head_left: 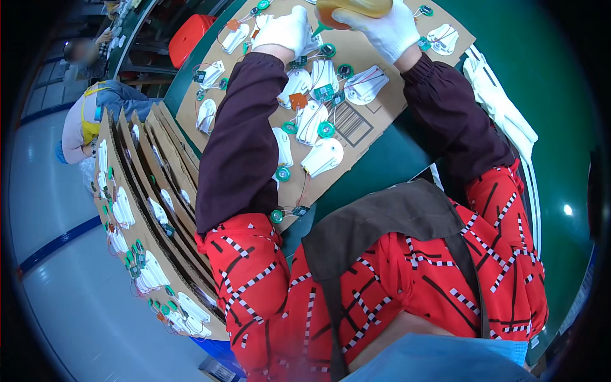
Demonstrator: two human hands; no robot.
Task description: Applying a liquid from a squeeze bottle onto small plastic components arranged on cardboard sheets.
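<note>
In my white-gloved right hand (386, 30), a squeeze bottle of amber liquid (361, 7) is held tilted, its green nozzle (320, 29) pointing down at the parts. My left hand (284, 32), also gloved, is closed beside a white plastic housing (312, 44) near the nozzle; whatever its fingers hold is hidden. Under both arms lies a cardboard sheet (398, 95) with several white housings, wired to small green circuit boards (323, 93) and round green-rimmed discs (326, 129). An orange square piece (298, 100) sits among them.
Cardboard sheets (162, 149) carrying similar parts stand stacked at the left. The green tabletop (560, 153) extends right, with white strips (503, 105) along it. A red stool or chair (191, 39) is beyond the table. Another person (95, 118) bends down at the far left.
</note>
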